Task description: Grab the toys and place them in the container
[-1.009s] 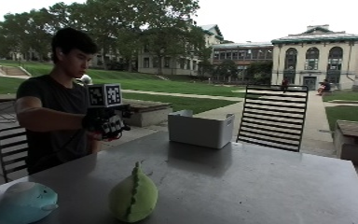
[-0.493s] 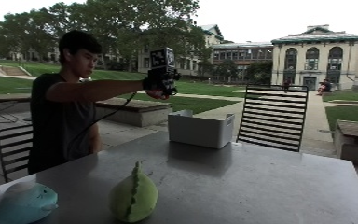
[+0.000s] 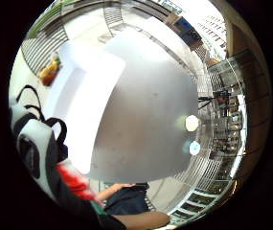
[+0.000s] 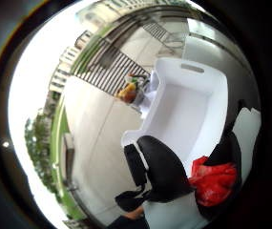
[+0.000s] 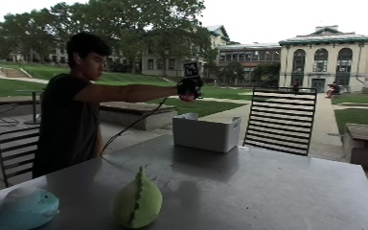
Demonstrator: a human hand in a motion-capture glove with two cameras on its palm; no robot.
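Note:
I stand at the table's far-left side with my gloved right hand (image 5: 189, 88) stretched out above the white container (image 5: 206, 132). The hand grips a red toy (image 4: 214, 179), which shows beside the black glove fingers (image 4: 157, 171) and over the container's open inside (image 4: 183, 109). The little finger side view shows the same red toy (image 3: 73, 182) and the container (image 3: 85, 110) below the palm. A green pod-shaped toy (image 5: 137, 201) and a round light-blue toy (image 5: 26, 208) lie on the metal table (image 5: 267, 191) at its near-left end.
A black slatted chair (image 5: 280, 120) stands behind the table by the container. Another dark chair (image 5: 15, 143) is at the left beside me. A yellow-orange thing (image 4: 128, 90) lies past the container's far end. A stone bench (image 5: 136, 115) is behind.
My right hand rose from chest height and reached out to the right, ending above the white container. The green and blue toys have not moved.

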